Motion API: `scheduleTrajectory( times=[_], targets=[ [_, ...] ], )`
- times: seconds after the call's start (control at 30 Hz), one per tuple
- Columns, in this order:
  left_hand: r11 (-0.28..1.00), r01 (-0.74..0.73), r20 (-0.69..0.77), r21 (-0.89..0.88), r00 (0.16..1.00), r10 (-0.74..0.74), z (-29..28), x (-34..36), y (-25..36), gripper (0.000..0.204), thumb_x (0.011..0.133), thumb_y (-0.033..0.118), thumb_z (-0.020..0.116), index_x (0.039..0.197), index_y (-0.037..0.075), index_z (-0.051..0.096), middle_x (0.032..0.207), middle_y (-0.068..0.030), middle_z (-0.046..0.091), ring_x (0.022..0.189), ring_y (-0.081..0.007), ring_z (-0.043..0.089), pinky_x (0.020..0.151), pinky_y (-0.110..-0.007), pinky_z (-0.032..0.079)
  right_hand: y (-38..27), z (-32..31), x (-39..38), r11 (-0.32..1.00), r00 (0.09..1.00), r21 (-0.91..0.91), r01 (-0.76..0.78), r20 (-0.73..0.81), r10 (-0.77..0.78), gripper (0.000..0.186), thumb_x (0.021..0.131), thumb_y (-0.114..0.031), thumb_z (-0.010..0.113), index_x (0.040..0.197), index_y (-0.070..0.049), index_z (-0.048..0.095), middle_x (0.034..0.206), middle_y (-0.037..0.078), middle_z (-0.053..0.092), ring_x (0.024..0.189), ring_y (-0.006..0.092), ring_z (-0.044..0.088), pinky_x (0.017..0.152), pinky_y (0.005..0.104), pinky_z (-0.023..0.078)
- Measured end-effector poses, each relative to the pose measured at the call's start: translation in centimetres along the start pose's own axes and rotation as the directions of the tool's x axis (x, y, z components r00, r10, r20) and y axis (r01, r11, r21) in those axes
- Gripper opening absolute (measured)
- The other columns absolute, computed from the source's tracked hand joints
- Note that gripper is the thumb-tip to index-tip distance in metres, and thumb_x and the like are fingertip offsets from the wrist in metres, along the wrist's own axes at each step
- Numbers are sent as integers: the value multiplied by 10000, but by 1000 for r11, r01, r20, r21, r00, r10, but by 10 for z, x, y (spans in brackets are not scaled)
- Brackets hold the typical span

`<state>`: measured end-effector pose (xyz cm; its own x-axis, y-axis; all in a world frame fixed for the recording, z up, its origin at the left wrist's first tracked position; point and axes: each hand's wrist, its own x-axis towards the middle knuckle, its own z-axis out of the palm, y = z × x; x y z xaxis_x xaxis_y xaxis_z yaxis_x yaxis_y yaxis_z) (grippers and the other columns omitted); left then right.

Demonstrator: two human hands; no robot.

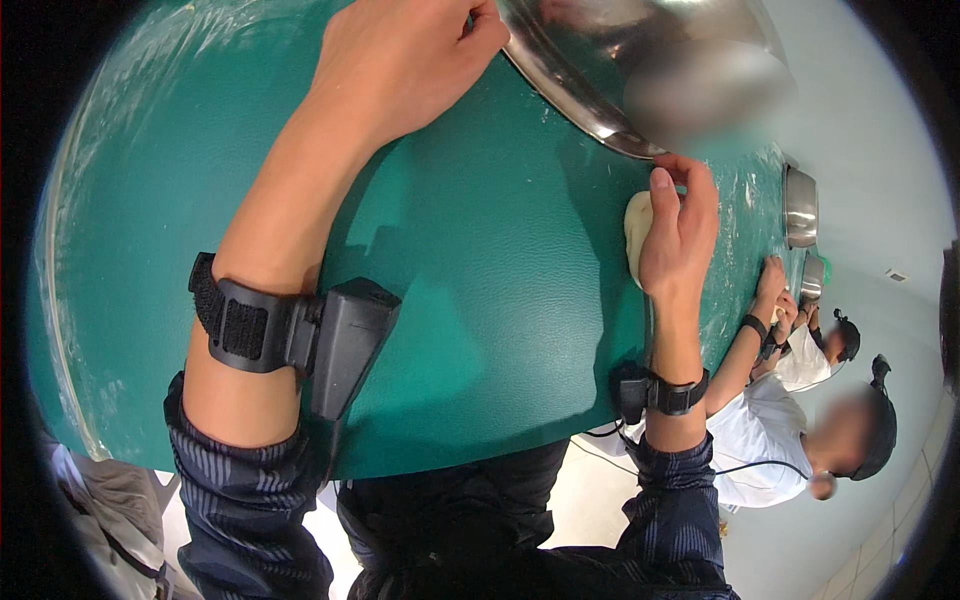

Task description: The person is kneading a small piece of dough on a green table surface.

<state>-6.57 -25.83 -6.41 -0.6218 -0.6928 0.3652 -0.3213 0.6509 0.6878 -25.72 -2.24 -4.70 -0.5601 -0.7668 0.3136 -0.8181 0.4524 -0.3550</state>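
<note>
A large shiny metal bowl [600, 95] stands at the top of the view, partly cut off by its edge. My left hand [415, 65] has its fingers curled at the left side of the bowl's rim; their tips are hidden. On the nearer right side, my right hand [680, 225] bends its fingers against the rim, with the thumb raised beside them. A pale piece of dough [634, 235] shows just left of my right palm, partly covered by it; whether the palm touches it I cannot tell.
The green table [470, 340] has flour traces and a curved near edge. Black straps with box-like devices [350, 345] sit on both forearms. At right, two people [765, 440] in white work along the table, near smaller metal bowls [800, 207].
</note>
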Motion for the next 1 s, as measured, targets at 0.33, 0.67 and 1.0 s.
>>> scheduleTrajectory(
  times=[0.33, 0.67, 1.0],
  targets=[
    [1000, 9, 3, -6, 1000, -9, 1, 1, 1, 231, 1035, 194, 636, 940, 8, 734, 754, -217, 692, 678, -414, 679, 622, -490, 500, 3, 3, 14, 998, 998, -5, 62, -3, -62, 290, 1062, -290, 640, 1056, -8, 711, 1027, 172, 677, 1026, 383, 618, 939, 451, 492],
    [1000, 30, 15, -1, 999, -30, -1, 1, 1, 248, 1039, 199, 634, 939, 0, 742, 749, -222, 692, 664, -409, 679, 621, -490, 505, 5, 5, 22, 997, 997, 24, 78, -9, -78, 360, 1094, -320, 611, 985, 3, 728, 951, 190, 667, 952, 396, 621, 873, 467, 487],
    [1000, -15, -1, 14, 1000, 15, -1, 0, -2, 236, 1042, 209, 633, 958, 13, 732, 783, -214, 705, 697, -409, 681, 641, -492, 509, 4, 3, 28, 997, 999, 56, 51, 14, -52, 346, 1083, -262, 618, 913, 0, 765, 936, 193, 725, 962, 382, 656, 889, 451, 506]
  ],
)
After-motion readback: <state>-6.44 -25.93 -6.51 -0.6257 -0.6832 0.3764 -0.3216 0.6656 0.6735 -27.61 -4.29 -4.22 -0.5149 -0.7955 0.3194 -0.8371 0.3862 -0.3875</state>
